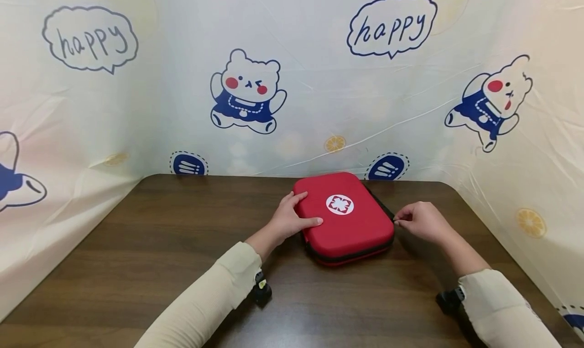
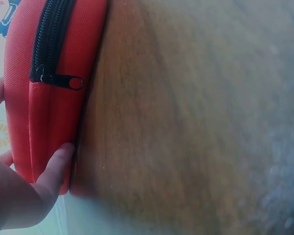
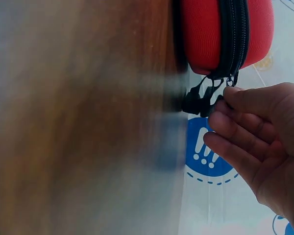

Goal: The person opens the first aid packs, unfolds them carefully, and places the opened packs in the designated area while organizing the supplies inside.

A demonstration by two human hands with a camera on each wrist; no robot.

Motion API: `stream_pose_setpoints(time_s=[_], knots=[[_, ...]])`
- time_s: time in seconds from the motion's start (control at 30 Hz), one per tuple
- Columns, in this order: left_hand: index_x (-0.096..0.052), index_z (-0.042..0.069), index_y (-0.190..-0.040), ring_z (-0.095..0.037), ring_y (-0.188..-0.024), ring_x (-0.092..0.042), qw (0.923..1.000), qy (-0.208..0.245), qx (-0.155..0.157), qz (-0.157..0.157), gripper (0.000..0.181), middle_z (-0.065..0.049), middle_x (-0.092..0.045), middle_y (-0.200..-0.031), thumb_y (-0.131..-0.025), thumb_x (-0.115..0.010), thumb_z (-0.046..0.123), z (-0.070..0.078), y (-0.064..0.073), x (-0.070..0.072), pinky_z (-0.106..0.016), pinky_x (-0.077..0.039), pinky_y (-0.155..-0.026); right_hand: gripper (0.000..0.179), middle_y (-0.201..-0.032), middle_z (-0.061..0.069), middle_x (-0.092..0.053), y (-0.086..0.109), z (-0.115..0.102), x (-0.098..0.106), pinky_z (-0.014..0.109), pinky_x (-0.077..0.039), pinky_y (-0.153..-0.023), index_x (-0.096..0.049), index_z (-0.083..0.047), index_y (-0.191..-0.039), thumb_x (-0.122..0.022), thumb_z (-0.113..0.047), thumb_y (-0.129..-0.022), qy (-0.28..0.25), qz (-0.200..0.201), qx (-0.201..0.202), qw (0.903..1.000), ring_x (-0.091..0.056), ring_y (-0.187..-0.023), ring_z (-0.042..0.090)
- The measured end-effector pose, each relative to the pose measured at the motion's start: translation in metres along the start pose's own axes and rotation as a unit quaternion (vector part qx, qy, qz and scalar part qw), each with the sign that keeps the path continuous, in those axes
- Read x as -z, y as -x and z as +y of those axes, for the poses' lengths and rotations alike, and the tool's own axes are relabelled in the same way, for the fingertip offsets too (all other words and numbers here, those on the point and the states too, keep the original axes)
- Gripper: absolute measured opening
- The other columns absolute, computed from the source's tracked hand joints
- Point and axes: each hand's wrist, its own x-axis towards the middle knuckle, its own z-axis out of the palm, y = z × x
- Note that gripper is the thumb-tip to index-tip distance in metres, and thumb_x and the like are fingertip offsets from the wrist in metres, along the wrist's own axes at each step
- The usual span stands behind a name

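The right hand [image 1: 422, 220] had thumb and forefinger pinched on a small black zip pull [image 3: 230, 82] at the right side of the red case [image 1: 347, 231]; the fingertips hid much of the tab. The left hand [image 1: 288, 218] held the case by its left side, thumb over the top and a finger against the side wall. The case lay flat on the bench [image 1: 205, 226], near the far edge and right of the middle, a white emblem [image 1: 339, 204] uppermost. On its left wall the zip [image 2: 49, 34] ended at a second pull [image 2: 68, 82], which no finger touched. Working the pinched pull well seemed to call for a steady draw in line with the zip, the loose black straps [image 3: 201, 101] kept clear of the teeth, and firm bracing from the left so the case would not skid. Behind the bench hung a pale printed cloth [image 1: 310, 109].
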Motion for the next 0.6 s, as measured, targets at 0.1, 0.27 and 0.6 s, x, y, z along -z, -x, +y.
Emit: stream_pose_setpoints(time_s=[0.1,0.27,0.6], knots=[[-0.039,0.019,-0.150,-0.033,-0.139,-0.026,1.0000,0.001,0.001,-0.004,0.089,-0.010,-0.019,-0.159,-0.074,-0.085,0.027,-0.001,0.000,0.000,-0.045,-0.054,-0.088,0.004,-0.070,-0.004,-0.068,-0.004,0.002,-0.003,0.030,-0.050,-0.058,-0.075,-0.007,-0.078,-0.075,-0.006,-0.082,0.005,0.004,-0.007,1.0000,-0.057,-0.063,0.010],[-0.039,0.019,-0.150,-0.034,-0.139,-0.026,1.0000,0.004,-0.001,-0.004,0.090,-0.010,-0.019,-0.159,-0.074,-0.085,0.027,-0.001,0.000,0.002,-0.046,-0.054,-0.088,0.005,-0.070,-0.002,-0.069,-0.010,0.002,-0.004,0.031,-0.050,-0.058,-0.075,-0.007,-0.077,-0.075,-0.006,-0.082,0.012,0.012,-0.011,0.9998,-0.057,-0.064,0.011],[-0.040,0.019,-0.149,-0.033,-0.139,-0.026,0.9999,0.001,-0.001,-0.011,0.088,-0.010,-0.019,-0.159,-0.074,-0.085,0.028,-0.001,0.001,0.003,-0.045,-0.054,-0.089,0.005,-0.071,-0.001,-0.069,-0.022,0.006,-0.008,0.036,-0.052,-0.063,-0.075,-0.005,-0.080,-0.073,-0.006,-0.084,0.026,0.012,-0.012,0.9995,-0.059,-0.065,0.013]])
